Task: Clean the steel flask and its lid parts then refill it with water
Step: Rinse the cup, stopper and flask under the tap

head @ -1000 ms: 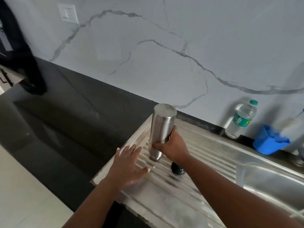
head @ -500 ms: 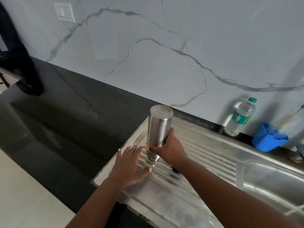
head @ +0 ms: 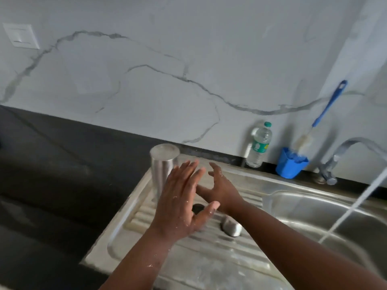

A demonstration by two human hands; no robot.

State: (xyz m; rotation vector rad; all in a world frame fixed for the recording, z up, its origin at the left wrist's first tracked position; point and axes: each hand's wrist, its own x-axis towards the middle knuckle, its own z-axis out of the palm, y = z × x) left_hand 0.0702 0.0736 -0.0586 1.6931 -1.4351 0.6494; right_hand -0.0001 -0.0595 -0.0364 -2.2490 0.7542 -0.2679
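Observation:
The steel flask stands upside down on the ribbed drainboard at its far left corner. My left hand hovers in front of the flask with wet, spread fingers and holds nothing. My right hand is just right of the flask, fingers spread and apart from it. A black lid part lies on the ribs below my hands, partly hidden by the left thumb. A steel cap lies beside it to the right.
The tap runs a stream of water into the sink basin at right. A plastic water bottle and a blue cup holding a bottle brush stand along the marble wall. Black counter lies at left.
My right hand has let go of the flask, which now stands alone on the drainboard. My left hand has risen off the drainboard. The view has swung right, showing the running tap.

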